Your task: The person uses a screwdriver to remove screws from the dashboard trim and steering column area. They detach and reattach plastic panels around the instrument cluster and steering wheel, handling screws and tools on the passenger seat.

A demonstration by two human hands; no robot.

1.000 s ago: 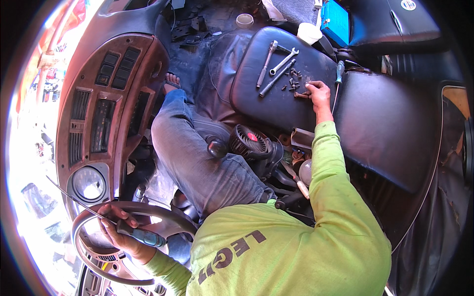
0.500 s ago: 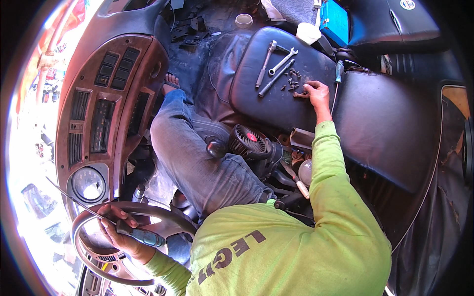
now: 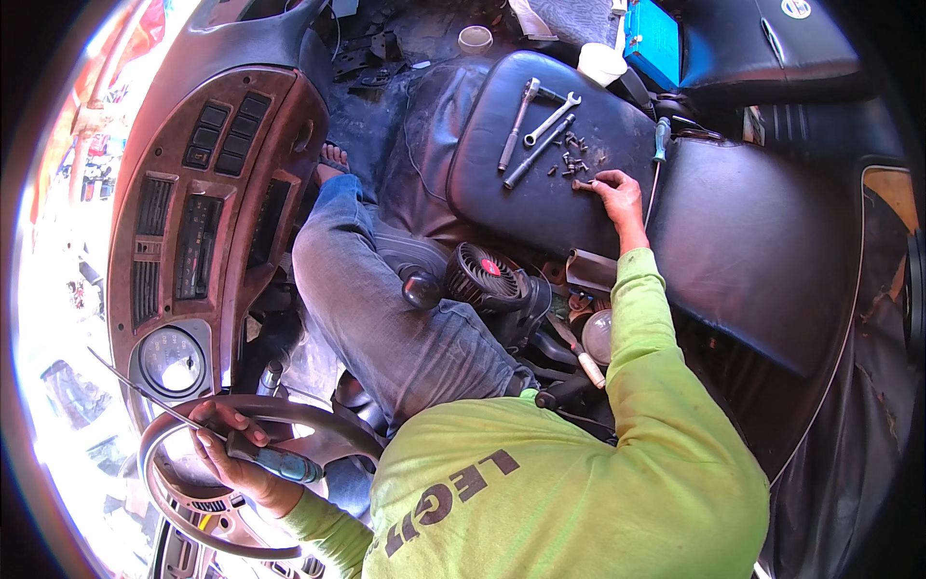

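Note:
My left hand [image 3: 231,454] is by the steering wheel [image 3: 323,410], closed on a screwdriver [image 3: 280,463] with a teal and dark handle. Its long shaft points up and left past the wheel rim. Over the black seat cushion [image 3: 540,217], my right hand [image 3: 622,201] has thumb and fingers pinched at a small rusty bolt [image 3: 581,184]. Just beyond it lie several loose dark screws [image 3: 569,156]. Farther left on the cushion are a combination wrench [image 3: 553,121], a ratchet [image 3: 519,125] and a straight metal bar [image 3: 538,151].
Another screwdriver [image 3: 661,150] lies in the gap right of the cushion. At the back stand a white cup [image 3: 602,64] and a blue case [image 3: 653,43]. A small fan [image 3: 485,275] and gear knob [image 3: 422,289] are beside my leg. The dashboard [image 3: 207,241] runs along the left.
My right hand has shifted slightly, its wrist lower and its fingers stretched more toward the bolt. My left hand keeps the screwdriver in nearly the same place.

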